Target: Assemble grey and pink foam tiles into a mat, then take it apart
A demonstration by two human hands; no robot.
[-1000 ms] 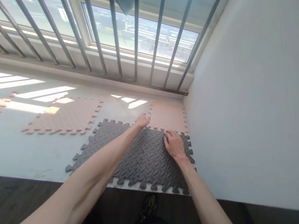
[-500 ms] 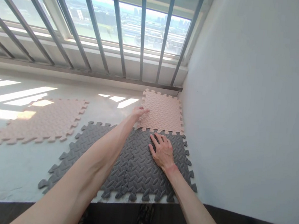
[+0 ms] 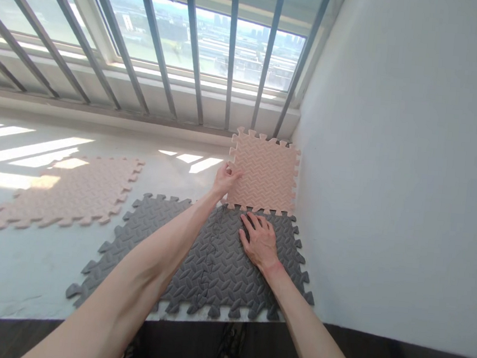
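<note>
My left hand (image 3: 225,179) pinches the left edge of a pink foam puzzle tile (image 3: 264,173) in the far right corner and tips its far side up off the ledge. Its near toothed edge meets a grey foam tile (image 3: 275,261). My right hand (image 3: 259,241) lies flat on that grey tile, fingers spread, just below the seam. A second grey tile (image 3: 139,242) is joined to the left of it under my left forearm.
Another pink foam tile (image 3: 68,192) lies loose on the pale ledge (image 3: 15,259) to the left, in sun stripes. Slanted metal window bars (image 3: 192,45) run along the back. A white wall (image 3: 392,160) closes the right side. Dark floor lies below the ledge's front edge.
The pink corner tile has been lifted at its far edge by my left hand, which now grips its side. My right hand slid back from the seam and spread flat on the grey tile.
</note>
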